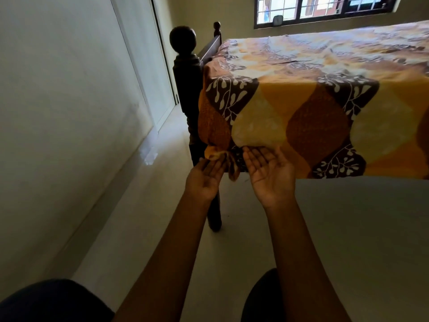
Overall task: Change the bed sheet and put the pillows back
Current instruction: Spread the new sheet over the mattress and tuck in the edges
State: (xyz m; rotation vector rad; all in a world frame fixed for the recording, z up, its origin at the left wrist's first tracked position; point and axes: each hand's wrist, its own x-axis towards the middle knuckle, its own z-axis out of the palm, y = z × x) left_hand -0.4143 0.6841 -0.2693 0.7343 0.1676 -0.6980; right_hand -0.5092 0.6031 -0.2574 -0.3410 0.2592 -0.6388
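An orange, yellow and brown leaf-patterned bed sheet (pixel 313 108) covers the bed and hangs down its near side. At the near left corner the sheet bunches into a loose hanging fold (pixel 222 156). My left hand (pixel 205 176) is palm up under that fold, its fingertips touching the cloth. My right hand (pixel 270 170) is palm up with straight fingers, its tips under the hanging edge of the sheet. No pillows are in view.
A dark wooden bedpost (pixel 185 66) with a round knob stands at the bed's corner, its leg (pixel 214 214) reaching the pale floor. A white wall (pixel 69 101) runs along the left. A barred window (pixel 325 10) is behind the bed.
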